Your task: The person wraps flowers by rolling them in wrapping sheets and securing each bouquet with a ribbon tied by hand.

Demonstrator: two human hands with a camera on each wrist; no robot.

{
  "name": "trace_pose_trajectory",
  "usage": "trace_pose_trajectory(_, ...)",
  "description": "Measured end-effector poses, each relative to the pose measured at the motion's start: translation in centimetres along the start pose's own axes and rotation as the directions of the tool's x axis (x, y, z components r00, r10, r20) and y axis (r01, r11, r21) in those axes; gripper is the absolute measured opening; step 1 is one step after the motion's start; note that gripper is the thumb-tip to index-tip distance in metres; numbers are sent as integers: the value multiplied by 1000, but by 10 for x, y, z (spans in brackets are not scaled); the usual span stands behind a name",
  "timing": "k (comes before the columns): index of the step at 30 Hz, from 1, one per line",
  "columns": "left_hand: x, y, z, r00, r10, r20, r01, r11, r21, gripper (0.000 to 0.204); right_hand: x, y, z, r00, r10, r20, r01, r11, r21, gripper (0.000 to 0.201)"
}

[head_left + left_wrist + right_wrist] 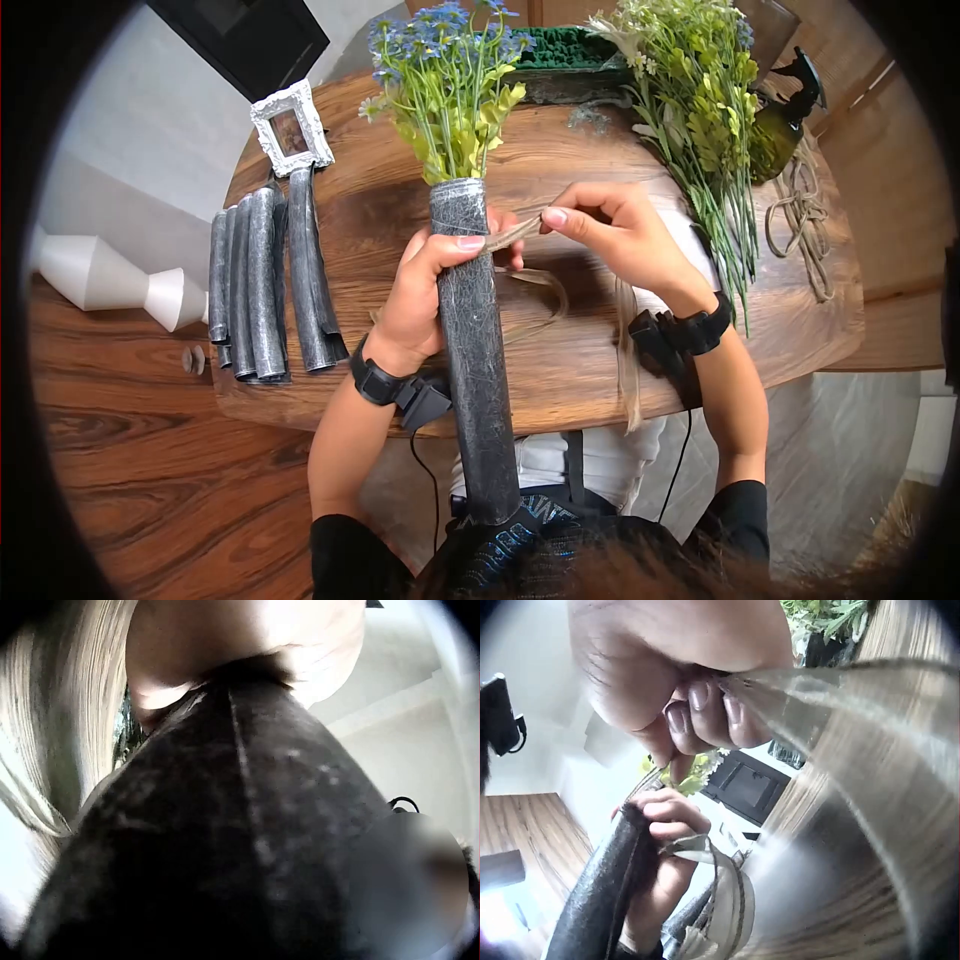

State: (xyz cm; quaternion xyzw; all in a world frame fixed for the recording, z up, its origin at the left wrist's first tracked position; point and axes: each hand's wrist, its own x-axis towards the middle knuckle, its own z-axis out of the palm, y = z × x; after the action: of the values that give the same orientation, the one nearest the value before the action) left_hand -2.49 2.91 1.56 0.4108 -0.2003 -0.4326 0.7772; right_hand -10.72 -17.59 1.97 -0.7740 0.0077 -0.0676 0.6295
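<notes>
A long dark grey wrapped tube (475,370) stands upright before the person, its lower end at the lap. Blue flowers with yellow-green leaves (445,100) rise out of its top. Around the tube's upper part the left hand (412,290) grips, its thumb pressing a beige ribbon (512,236) against the front. The right hand (640,240) pinches that ribbon between thumb and forefinger, just right of the tube, and the short stretch between the hands looks taut. A sheer ribbon tail (840,735) trails from the right fingers in the right wrist view. Dark wrapping fills the left wrist view.
Several rolled grey sheets (262,285) lie at the table's left, beside a white picture frame (291,128). More flower stems (700,130) lie at the right, near a spray bottle (780,130) and loose cord (800,220). Green foam (570,48) sits at the back.
</notes>
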Motion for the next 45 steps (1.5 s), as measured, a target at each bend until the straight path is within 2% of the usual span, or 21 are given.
trace_pose_trajectory(2,0,-3,2,993,105,-48,-103,993,56,28,1,-3,3,999,-15,33,18,995,-94,23)
trace_pose_trajectory(5,1,-2,6,990,136,-41,-131,986,105,28,3,10,10,999,-19,48,23,996,-84,23)
trace_pose_trajectory(8,2,-6,9,992,114,52,-118,990,82,28,-2,11,14,1000,-22,14,24,993,-118,21)
trace_pose_trajectory(10,4,-11,6,990,128,62,-132,989,73,26,-1,10,12,998,-43,43,53,964,-261,19)
trace_pose_trajectory(14,8,-15,-3,984,154,88,-152,988,-29,25,-2,3,15,999,-13,43,26,948,-317,17)
trace_pose_trajectory(16,8,-16,1,985,157,67,-156,987,-28,24,-3,7,17,983,-185,7,173,903,-392,15)
trace_pose_trajectory(17,7,-13,4,988,149,40,-149,989,-6,24,-3,9,19,984,-178,3,166,907,-387,15)
trace_pose_trajectory(19,5,-12,5,989,145,38,-145,989,-22,24,-1,12,23,881,-447,-156,306,789,-533,14)
trace_pose_trajectory(20,4,-11,4,989,142,42,-141,990,-17,24,-1,10,22,879,-449,-163,305,790,-532,14)
trace_pose_trajectory(22,2,-8,3,994,95,-50,-96,995,-31,24,-2,2,18,797,-590,-133,459,733,-502,18)
trace_pose_trajectory(23,4,-9,3,994,99,-48,-101,994,-33,24,-4,-2,17,796,-592,-129,461,730,-505,18)
trace_pose_trajectory(25,6,-12,2,988,152,36,-149,986,-75,24,-11,-5,18,915,-387,117,403,846,-350,22)
trace_pose_trajectory(26,5,-14,3,988,148,32,-146,986,-76,24,-11,-2,20,916,-383,118,399,848,-347,22)
trace_pose_trajectory(28,2,-13,8,995,98,-1,-98,992,-75,24,-11,1,26,858,-451,245,511,696,-505,24)
trace_pose_trajectory(29,2,-13,7,996,93,2,-92,993,-71,24,-12,0,29,885,-403,233,464,726,-508,27)
trace_pose_trajectory(33,3,-13,5,997,70,21,-68,994,-91,26,-10,1,29,886,-398,237,462,726,-509,25)
trace_pose_trajectory(35,4,-15,5,998,64,6,-63,995,-76,26,-13,0,29,928,-274,252,370,743,-557,23)
trace_pose_trajectory(36,4,-16,6,998,69,9,-68,994,-82,25,-13,3,29,930,-270,249,366,748,-554,23)
trace_pose_trajectory(39,1,-17,10,998,61,3,-61,994,-90,25,-14,8,30,930,-286,230,366,762,-534,22)
trace_pose_trajectory(41,2,-18,10,997,80,17,-77,983,-166,25,-13,5,31,894,-420,159,442,759,-478,22)
trace_pose_trajectory(45,4,-17,6,999,47,18,-43,984,-172,25,-12,9,31,885,-432,176,460,742,-488,24)
